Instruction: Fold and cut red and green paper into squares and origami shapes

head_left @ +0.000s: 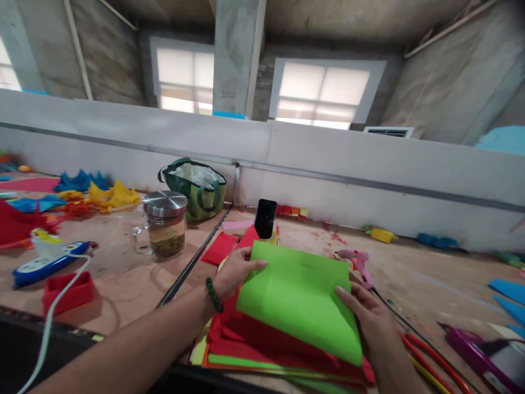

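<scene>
A bright green sheet (299, 295) is held up at a slant over a stack of red, green and yellow sheets (283, 350) at the table's front edge. My left hand (235, 273), with a dark green bead bracelet (214, 295) on the wrist, pinches the sheet's upper left side, thumb on top. On the right side, my right hand (367, 309) grips the same sheet with its thumb on the face and fingers behind. Red pieces (220, 248) lie just beyond my left hand.
Behind the stack stands a phone (265, 218). Left are a glass mug (167, 232), a green bag (205, 200), a blue power strip (49, 265) and a red ring (68, 291). Right are a pink glue gun (358, 264), red-handled pliers (437, 361) and a purple tool (484, 355).
</scene>
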A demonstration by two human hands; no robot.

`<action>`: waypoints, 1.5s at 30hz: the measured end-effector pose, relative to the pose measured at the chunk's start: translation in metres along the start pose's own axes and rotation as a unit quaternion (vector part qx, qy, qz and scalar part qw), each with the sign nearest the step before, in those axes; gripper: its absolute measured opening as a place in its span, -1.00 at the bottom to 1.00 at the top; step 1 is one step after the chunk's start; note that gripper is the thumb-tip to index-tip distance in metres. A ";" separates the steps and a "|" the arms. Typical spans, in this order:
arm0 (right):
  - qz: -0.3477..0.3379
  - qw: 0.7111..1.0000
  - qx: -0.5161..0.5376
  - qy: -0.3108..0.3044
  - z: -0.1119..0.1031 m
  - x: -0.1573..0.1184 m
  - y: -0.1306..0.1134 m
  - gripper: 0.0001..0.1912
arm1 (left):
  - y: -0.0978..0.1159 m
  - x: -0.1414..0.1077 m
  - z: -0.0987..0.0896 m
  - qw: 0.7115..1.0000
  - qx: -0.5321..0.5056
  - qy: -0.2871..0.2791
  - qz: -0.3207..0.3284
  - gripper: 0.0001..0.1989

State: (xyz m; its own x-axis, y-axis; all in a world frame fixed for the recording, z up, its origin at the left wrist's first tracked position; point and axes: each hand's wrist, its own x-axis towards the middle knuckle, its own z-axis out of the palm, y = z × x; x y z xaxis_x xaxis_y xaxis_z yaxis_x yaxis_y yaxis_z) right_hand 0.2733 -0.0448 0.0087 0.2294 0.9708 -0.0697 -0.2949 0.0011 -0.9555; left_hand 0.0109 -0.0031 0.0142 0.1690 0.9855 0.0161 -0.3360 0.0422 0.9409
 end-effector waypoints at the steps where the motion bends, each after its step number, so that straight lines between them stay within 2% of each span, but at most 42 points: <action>1: -0.002 1.000 -0.002 0.003 0.001 -0.002 0.001 -0.59 | -0.004 0.000 -0.001 1.000 -0.008 0.002 -0.005 -0.48; 6: -0.050 0.998 -0.026 0.017 0.008 -0.009 0.002 -0.62 | -0.015 -0.004 -0.005 0.998 -0.042 0.010 -0.047 -0.51; 10: -0.064 0.996 -0.060 0.029 0.003 -0.008 0.005 -0.64 | -0.016 -0.006 -0.006 0.995 -0.060 0.027 -0.081 -0.54; 18: -0.074 0.991 -0.095 0.057 -0.004 -0.011 0.001 -0.68 | -0.010 -0.012 -0.002 0.993 -0.055 -0.005 -0.102 -0.58; 23: -0.046 0.992 -0.102 0.060 -0.007 -0.017 -0.002 -0.75 | -0.009 -0.013 -0.003 0.996 -0.043 0.013 -0.075 -0.61; 29: -0.017 0.988 -0.087 0.128 -0.015 -0.005 0.007 -0.72 | -0.010 -0.010 -0.006 0.999 -0.009 0.033 -0.031 -0.62; 35: 0.002 0.991 -0.065 0.116 -0.013 -0.009 0.008 -0.73 | -0.010 -0.011 -0.007 0.999 0.025 0.018 -0.037 -0.58; 38: -0.011 0.992 -0.069 0.101 -0.014 -0.011 0.009 -0.73 | -0.010 -0.011 -0.008 0.998 0.045 0.029 -0.031 -0.61; 45: -0.039 0.986 -0.103 0.126 -0.020 -0.009 0.014 -0.71 | -0.007 -0.013 -0.008 0.996 0.088 0.029 -0.009 -0.59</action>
State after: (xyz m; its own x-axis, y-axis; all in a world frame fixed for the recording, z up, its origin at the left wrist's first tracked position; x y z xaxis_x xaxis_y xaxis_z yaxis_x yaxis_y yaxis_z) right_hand 0.2857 -0.0585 -0.0101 0.4743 0.8795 -0.0378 -0.0793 -0.0001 -0.9969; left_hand 0.0035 -0.0150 0.0051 0.1189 0.9928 -0.0158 -0.1642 0.0354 0.9858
